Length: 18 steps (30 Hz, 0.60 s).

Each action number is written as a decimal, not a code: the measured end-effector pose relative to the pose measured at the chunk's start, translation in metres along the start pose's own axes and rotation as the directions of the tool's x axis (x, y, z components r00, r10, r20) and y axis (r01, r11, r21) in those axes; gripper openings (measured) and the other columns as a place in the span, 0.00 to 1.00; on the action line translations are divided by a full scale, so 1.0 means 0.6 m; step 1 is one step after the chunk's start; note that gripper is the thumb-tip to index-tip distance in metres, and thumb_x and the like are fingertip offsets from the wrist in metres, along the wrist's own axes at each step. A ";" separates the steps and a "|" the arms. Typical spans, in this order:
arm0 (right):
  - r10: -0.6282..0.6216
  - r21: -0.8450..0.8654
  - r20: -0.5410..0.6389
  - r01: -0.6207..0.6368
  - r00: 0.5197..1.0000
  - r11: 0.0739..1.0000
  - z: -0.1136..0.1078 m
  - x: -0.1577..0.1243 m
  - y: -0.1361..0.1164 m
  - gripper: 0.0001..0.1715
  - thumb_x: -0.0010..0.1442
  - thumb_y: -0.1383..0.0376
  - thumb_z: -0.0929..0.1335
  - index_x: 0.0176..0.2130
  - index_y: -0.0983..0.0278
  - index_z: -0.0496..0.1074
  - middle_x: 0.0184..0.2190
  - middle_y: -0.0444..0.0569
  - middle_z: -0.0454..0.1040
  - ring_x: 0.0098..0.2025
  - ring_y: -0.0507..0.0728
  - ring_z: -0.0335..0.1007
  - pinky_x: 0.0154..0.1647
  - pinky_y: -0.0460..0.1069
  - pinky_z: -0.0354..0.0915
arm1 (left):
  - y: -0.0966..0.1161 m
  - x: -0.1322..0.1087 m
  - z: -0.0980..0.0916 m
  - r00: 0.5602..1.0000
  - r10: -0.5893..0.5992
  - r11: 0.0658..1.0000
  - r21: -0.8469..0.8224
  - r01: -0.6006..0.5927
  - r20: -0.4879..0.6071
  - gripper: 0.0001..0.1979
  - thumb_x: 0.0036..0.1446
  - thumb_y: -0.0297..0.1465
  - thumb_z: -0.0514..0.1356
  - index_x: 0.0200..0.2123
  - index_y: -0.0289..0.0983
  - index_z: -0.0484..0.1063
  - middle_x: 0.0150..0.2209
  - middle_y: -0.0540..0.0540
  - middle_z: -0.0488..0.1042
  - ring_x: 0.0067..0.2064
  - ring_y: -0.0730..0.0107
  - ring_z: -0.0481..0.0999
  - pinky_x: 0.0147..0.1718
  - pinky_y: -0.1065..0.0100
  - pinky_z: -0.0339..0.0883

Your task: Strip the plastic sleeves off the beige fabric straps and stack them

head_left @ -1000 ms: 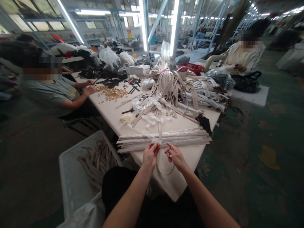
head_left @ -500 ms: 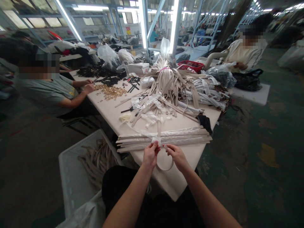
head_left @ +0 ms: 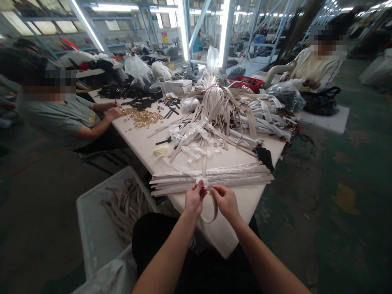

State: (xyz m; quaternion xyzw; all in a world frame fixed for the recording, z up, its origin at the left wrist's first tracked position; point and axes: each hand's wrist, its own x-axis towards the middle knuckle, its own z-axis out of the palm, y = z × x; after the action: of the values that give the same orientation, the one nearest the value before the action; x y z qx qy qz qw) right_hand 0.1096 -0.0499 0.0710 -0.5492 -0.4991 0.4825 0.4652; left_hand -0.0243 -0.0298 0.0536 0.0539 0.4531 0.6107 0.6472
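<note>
My left hand (head_left: 194,201) and my right hand (head_left: 226,201) are close together at the near corner of a white table (head_left: 143,145). Both pinch one beige strap (head_left: 213,209), which hangs in a loop between them. The strap's far end runs up over a flat stack of long beige straps (head_left: 239,176) lying crosswise just beyond my fingers. A bit of clear plastic wrap (head_left: 199,180) sits at the pinched spot.
A big heap of beige straps (head_left: 220,108) and wrapped bundles covers the table's middle. A dark phone (head_left: 263,156) lies near the right edge. Gold buckles (head_left: 143,117) lie before a seated person at left. Another person sits at back right. A white bin (head_left: 92,220) with straps stands at lower left.
My right hand has moved closer to my left. The strap's hanging loop has become narrower and twisted.
</note>
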 end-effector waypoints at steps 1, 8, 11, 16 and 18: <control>0.003 -0.001 0.006 -0.003 1.000 1.000 0.000 0.000 -0.002 0.17 0.59 0.55 0.70 0.40 0.64 0.80 0.37 0.54 0.82 0.37 0.62 0.78 0.41 0.55 0.72 | 0.001 -0.001 0.001 1.000 0.001 1.000 0.006 -0.001 0.002 0.14 0.45 0.30 0.74 0.31 0.30 0.74 0.25 0.47 0.75 0.25 0.76 0.74 0.27 0.75 0.70; -0.005 -0.012 0.041 0.006 0.999 1.000 0.003 0.001 -0.010 0.15 0.59 0.56 0.69 0.39 0.63 0.80 0.35 0.53 0.82 0.36 0.61 0.78 0.40 0.54 0.72 | 0.006 -0.006 0.003 0.999 -0.011 1.000 0.012 0.010 0.038 0.16 0.44 0.32 0.75 0.30 0.30 0.74 0.25 0.47 0.75 0.25 0.76 0.74 0.27 0.75 0.70; -0.025 -0.036 0.049 0.027 0.998 0.999 0.002 0.000 -0.012 0.14 0.59 0.57 0.70 0.38 0.63 0.81 0.34 0.52 0.82 0.35 0.61 0.78 0.38 0.53 0.72 | 0.008 -0.004 0.001 1.000 -0.007 0.999 0.034 0.006 0.029 0.17 0.43 0.34 0.75 0.30 0.30 0.74 0.26 0.47 0.75 0.25 0.75 0.74 0.26 0.74 0.70; -0.087 -0.123 0.032 0.091 0.996 0.988 0.000 -0.008 -0.024 0.14 0.61 0.57 0.68 0.39 0.61 0.81 0.36 0.52 0.82 0.35 0.61 0.78 0.39 0.53 0.71 | 0.010 -0.007 0.000 0.996 0.085 0.983 0.161 -0.091 0.040 0.19 0.44 0.39 0.74 0.29 0.30 0.75 0.25 0.47 0.75 0.24 0.75 0.73 0.25 0.73 0.69; -0.085 -0.144 0.020 0.087 0.996 0.986 0.000 -0.009 -0.026 0.14 0.61 0.57 0.68 0.39 0.61 0.81 0.35 0.52 0.82 0.35 0.62 0.78 0.39 0.53 0.71 | 0.012 -0.010 0.001 0.992 0.112 0.972 0.200 -0.122 0.062 0.20 0.44 0.41 0.73 0.29 0.30 0.75 0.25 0.46 0.75 0.24 0.75 0.73 0.25 0.73 0.69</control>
State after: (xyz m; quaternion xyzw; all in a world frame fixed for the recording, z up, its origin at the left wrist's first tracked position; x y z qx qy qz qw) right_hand 0.1080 -0.0543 0.0867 -0.5562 -0.5593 0.4280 0.4411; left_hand -0.0282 -0.0329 0.0616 0.1617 0.4926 0.5968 0.6124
